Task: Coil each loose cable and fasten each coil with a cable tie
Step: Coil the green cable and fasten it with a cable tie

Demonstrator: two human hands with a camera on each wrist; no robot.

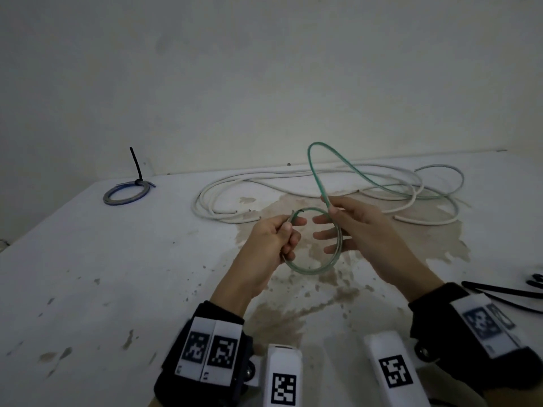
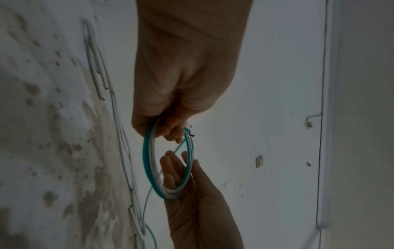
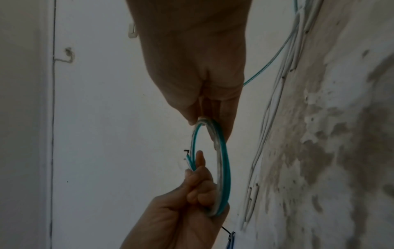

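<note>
A green cable (image 1: 311,270) is partly wound into a small coil held in the air over the table (image 1: 88,259). My left hand (image 1: 289,227) grips the coil's left side with curled fingers, close to the cable's cut end. My right hand (image 1: 332,211) pinches the cable at the coil's upper right, its other fingers stretched behind the ring. From that pinch the loose length arches upward, then trails right across the table. The left wrist view shows the green coil (image 2: 147,160) hanging from my left hand (image 2: 170,131). In the right wrist view my right hand (image 3: 204,118) pinches the green coil's (image 3: 224,168) top.
A long white cable (image 1: 235,220) lies in loose loops at the back of the table, under the green tail. A blue coil (image 1: 125,203) fastened with a black cable tie (image 1: 136,168) sits at the far left. Loose black cable ties (image 1: 505,290) lie at the right edge.
</note>
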